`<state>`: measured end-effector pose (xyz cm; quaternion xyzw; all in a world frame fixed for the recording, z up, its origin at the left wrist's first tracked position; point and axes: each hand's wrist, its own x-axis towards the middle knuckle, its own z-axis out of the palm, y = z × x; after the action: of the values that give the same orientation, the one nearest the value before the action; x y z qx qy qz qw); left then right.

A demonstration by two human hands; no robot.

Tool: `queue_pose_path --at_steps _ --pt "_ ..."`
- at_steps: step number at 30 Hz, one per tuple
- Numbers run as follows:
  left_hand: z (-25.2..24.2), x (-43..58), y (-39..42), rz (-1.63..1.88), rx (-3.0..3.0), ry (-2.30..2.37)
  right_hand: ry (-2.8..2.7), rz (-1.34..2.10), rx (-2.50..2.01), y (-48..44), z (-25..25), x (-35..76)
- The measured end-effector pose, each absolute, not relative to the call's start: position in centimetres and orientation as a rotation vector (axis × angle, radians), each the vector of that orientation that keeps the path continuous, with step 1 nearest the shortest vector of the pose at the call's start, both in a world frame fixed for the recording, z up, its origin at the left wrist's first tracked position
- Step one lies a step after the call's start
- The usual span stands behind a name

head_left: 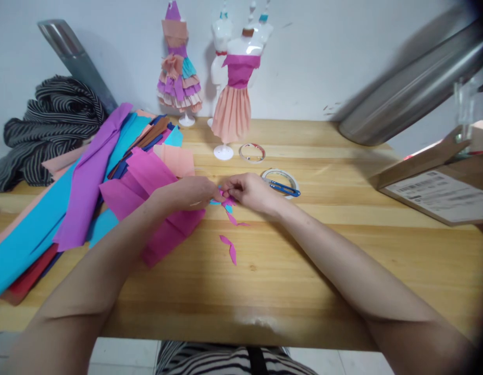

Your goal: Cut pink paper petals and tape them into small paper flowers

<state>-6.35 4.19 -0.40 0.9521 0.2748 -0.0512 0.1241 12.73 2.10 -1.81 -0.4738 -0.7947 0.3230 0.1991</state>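
Observation:
Near the middle of the wooden table, my left hand [198, 191] and my right hand [252, 192] meet with fingers pinched together. Between the fingertips is a small magenta piece of crepe paper [227, 201], its shape mostly hidden. Bits of turquoise paper [215, 202] show just under the fingers. A narrow magenta scrap [235, 221] trails below the hands, and a curled magenta strip [229, 249] lies closer to me. Beside my left forearm spreads a larger folded magenta crepe sheet [174, 234], partly covered by the arm.
Stacked crepe paper [79, 192] fills the left side, by a striped cloth [57, 117]. Paper-dressed mannequins [233, 99] stand at the back. A tape roll [267, 173] with a blue cutter [285, 188], a thin ring [241, 152], a cardboard box [432, 187] and a metal cylinder [405, 94] are rightward.

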Motion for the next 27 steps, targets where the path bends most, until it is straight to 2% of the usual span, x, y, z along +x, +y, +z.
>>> queue_pose_path --at_steps 3,9,17,23,27 --pt "0.4 -6.3 4.0 -0.330 2.772 0.842 -2.209 0.912 -1.340 2.3 -2.0 12.7" --pt "1.7 -7.1 4.3 -0.098 2.739 0.755 -2.192 0.930 -1.338 2.5 -2.1 12.9" --pt "1.9 -6.9 4.2 -0.056 2.716 0.754 -1.962 1.277 -1.272 2.6 -2.5 13.1" --pt "1.3 -6.3 4.0 -0.047 2.743 0.765 -1.867 1.312 -1.259 2.7 -2.4 13.4" --pt "1.6 -6.5 3.9 0.003 2.722 0.735 -2.189 1.247 -1.152 2.4 -0.8 14.8"
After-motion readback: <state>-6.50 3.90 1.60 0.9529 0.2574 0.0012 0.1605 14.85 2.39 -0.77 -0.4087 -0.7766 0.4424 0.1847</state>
